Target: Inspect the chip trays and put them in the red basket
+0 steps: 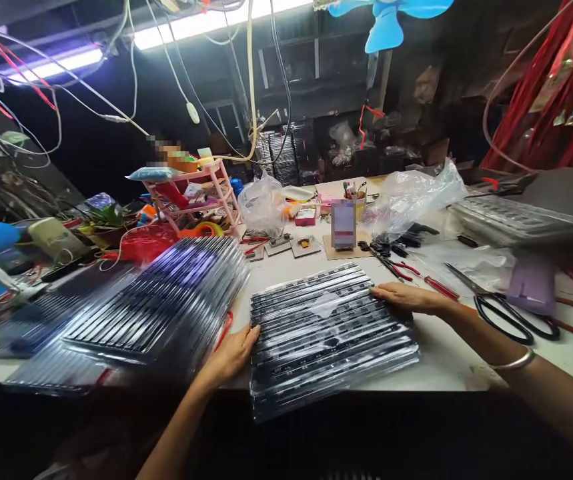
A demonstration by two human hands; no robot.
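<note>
A stack of clear plastic trays point(336, 360) with dark slots and a pale square label point(325, 305) on top is between my two hands, its near edge jutting past the table's front edge. My left hand point(236, 348) grips the stack's left side, thumb on the edge. At the far right side, my right hand point(403, 297) holds it with the fingers along the edge. The undersides of both hands are hidden by the trays. To the left of my left hand lies a larger pile of similar slotted plastic trays point(166, 293).
Large black-handled scissors point(501, 303), a red screwdriver point(440, 288) and pliers point(401, 270) lie right of the held stack. A phone-like upright screen point(343, 225) stands behind it. Clear plastic bags point(416, 193) and a pink rack point(191, 193) stand farther back. Cables point(251, 87) hang overhead.
</note>
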